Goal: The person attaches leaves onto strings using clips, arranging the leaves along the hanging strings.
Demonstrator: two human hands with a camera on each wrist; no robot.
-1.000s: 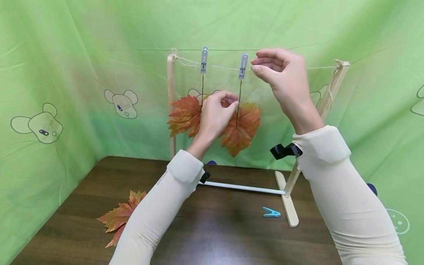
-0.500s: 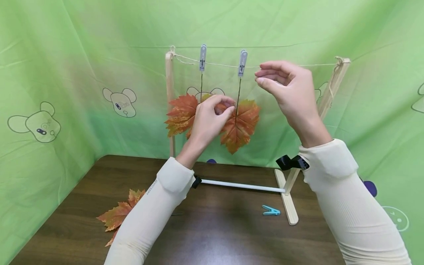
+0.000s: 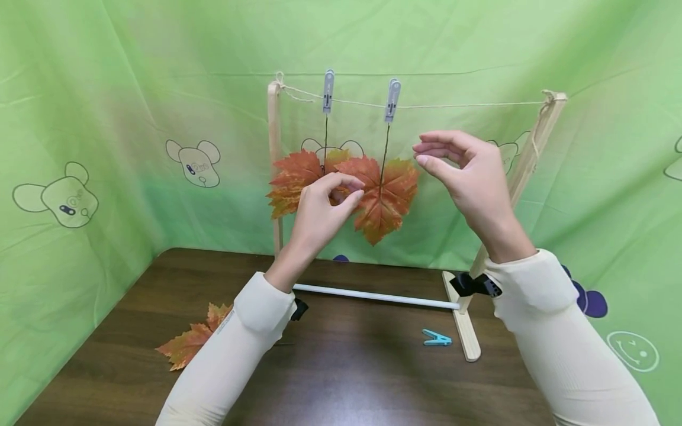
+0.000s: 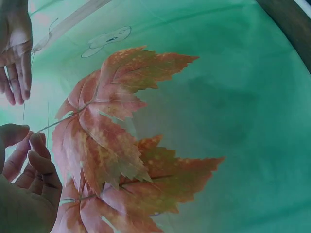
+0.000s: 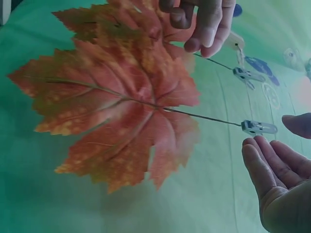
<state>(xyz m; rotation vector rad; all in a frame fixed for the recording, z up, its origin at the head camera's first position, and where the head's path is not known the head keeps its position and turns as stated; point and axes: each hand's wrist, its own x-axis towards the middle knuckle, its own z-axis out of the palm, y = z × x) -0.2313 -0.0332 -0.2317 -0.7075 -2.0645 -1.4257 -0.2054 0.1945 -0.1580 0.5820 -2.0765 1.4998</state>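
Note:
Two orange-red maple leaves hang by their stems from grey clothespins on a string. The left leaf (image 3: pixel 293 180) is under one clothespin (image 3: pixel 328 92), and the right leaf (image 3: pixel 386 204) under the other clothespin (image 3: pixel 392 100). My left hand (image 3: pixel 319 210) is in front of the leaves, fingers loosely bent and a gap between thumb and fingertips; it covers part of the left leaf. In the left wrist view its fingertips overlap a stem's end. To the right of the right leaf, my right hand (image 3: pixel 476 186) is raised with relaxed fingers, holding nothing.
The string is tied between two wooden posts, the right post (image 3: pixel 538 142) on a foot joined by a white rod (image 3: pixel 373 296). A blue clothespin (image 3: pixel 437 338) lies on the brown table (image 3: pixel 341 378). Another maple leaf (image 3: pixel 192 343) lies at left, partly behind my left sleeve.
Both hands have moved down, away from the string and right stem, the left hand also leftward. The two hanging leaves stay clipped in place.

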